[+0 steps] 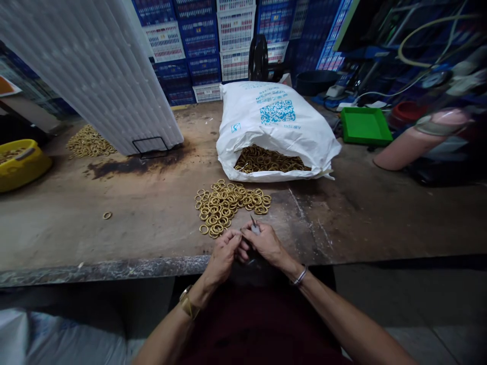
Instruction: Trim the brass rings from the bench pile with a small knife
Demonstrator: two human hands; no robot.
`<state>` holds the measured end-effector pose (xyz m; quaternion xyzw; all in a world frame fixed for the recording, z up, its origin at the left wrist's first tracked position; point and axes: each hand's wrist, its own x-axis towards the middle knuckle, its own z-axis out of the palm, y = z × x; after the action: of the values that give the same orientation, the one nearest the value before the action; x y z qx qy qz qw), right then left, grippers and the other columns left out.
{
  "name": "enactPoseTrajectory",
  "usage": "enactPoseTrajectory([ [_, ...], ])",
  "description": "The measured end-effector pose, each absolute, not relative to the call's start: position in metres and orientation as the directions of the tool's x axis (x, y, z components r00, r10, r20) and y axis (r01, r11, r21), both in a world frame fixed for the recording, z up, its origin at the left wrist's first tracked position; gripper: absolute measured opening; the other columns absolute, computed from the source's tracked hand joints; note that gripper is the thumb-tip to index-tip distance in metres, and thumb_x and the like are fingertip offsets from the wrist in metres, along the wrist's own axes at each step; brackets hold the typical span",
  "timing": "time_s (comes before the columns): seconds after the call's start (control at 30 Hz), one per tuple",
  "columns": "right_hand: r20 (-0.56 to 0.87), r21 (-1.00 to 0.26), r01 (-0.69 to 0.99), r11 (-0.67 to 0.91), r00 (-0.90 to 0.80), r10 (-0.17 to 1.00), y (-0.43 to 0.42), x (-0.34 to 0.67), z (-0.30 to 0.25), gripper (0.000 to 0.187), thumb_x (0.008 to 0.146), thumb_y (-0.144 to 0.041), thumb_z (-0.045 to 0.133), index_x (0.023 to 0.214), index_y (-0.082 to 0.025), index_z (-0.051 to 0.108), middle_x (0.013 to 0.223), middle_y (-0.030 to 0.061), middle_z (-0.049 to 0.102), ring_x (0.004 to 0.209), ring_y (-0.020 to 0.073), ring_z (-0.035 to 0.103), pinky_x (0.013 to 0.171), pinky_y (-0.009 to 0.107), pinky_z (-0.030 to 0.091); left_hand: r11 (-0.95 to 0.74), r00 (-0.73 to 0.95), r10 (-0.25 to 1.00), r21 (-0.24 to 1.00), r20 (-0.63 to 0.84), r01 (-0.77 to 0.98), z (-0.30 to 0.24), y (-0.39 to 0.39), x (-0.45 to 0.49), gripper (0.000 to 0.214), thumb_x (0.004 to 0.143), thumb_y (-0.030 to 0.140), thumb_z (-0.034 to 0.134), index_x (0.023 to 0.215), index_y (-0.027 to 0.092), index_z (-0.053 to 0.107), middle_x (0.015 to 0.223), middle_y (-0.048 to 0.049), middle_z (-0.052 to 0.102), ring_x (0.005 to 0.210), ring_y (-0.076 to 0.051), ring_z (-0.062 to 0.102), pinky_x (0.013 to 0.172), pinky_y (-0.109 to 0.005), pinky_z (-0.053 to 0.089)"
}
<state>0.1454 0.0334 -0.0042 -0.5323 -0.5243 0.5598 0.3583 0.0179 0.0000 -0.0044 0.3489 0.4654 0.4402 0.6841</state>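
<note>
My left hand (227, 252) is closed in a pinch at the table's front edge; what lies between its fingertips is too small and hidden to make out. My right hand (271, 244) meets it fingertip to fingertip, closed around a small knife (254, 226) with a pale grip and a dark, narrow point facing away from me. Just beyond both hands spreads a loose pile of brass-coloured rings (224, 205). Behind that pile lies a white woven sack (251, 109), its torn mouth towards me, with many more rings (270, 159) inside.
One single ring (107, 215) lies to the left on the wooden table (152, 213). Further left are a yellow basin (25, 165), another heap of rings (89, 142) and a tall white corrugated panel (99, 71). At right stand a green tray (366, 125) and a pinkish cylinder (418, 139).
</note>
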Motion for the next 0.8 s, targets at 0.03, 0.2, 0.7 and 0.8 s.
enactPoseTrajectory([
  [0.03,-0.223,-0.969,0.154,-0.195,-0.189,0.956,0.033,0.145,-0.005,0.019,0.07,-0.035,0.055,0.072,-0.017,0.052,0.049,-0.0057,0.049,0.04,0.0064,0.039,0.041,0.019,0.032,0.383,0.184,0.922,0.872,-0.341,-0.304,-0.005,0.0,0.018,0.032,0.073,0.045,0.061,0.078,0.015,0.053,0.064,-0.0001,0.059,0.046,-0.007,0.051,0.045,-0.02,0.041],
  [0.2,-0.225,-0.971,0.134,-0.197,-0.242,0.944,0.037,0.145,-0.014,0.02,0.072,-0.036,0.052,0.074,-0.017,0.053,0.046,-0.007,0.044,0.04,0.0066,0.037,0.041,0.019,0.031,0.39,0.202,0.92,0.841,-0.337,-0.374,-0.008,-0.001,0.016,0.031,0.07,0.043,0.065,0.076,0.015,0.053,0.065,0.0002,0.058,0.048,-0.007,0.05,0.046,-0.02,0.042],
  [0.7,0.064,-0.622,0.659,0.422,-0.494,0.867,0.027,0.157,-0.013,0.015,0.07,-0.009,0.044,0.072,-0.018,0.055,0.067,0.0013,0.059,0.059,0.0118,0.049,0.057,0.021,0.031,0.333,0.143,0.943,0.84,-0.3,-0.429,-0.016,-0.002,0.016,0.031,0.073,0.045,0.061,0.078,0.016,0.053,0.066,0.0015,0.056,0.05,-0.007,0.049,0.048,-0.019,0.04],
  [0.8,0.059,-0.614,0.667,0.422,-0.494,0.867,0.028,0.156,-0.013,0.015,0.072,-0.009,0.043,0.072,-0.018,0.056,0.067,0.0014,0.059,0.058,0.0116,0.048,0.056,0.021,0.03,0.336,0.138,0.942,0.844,-0.306,-0.419,-0.017,-0.003,0.016,0.033,0.073,0.047,0.061,0.079,0.016,0.052,0.066,0.001,0.056,0.051,-0.007,0.05,0.048,-0.019,0.041],
])
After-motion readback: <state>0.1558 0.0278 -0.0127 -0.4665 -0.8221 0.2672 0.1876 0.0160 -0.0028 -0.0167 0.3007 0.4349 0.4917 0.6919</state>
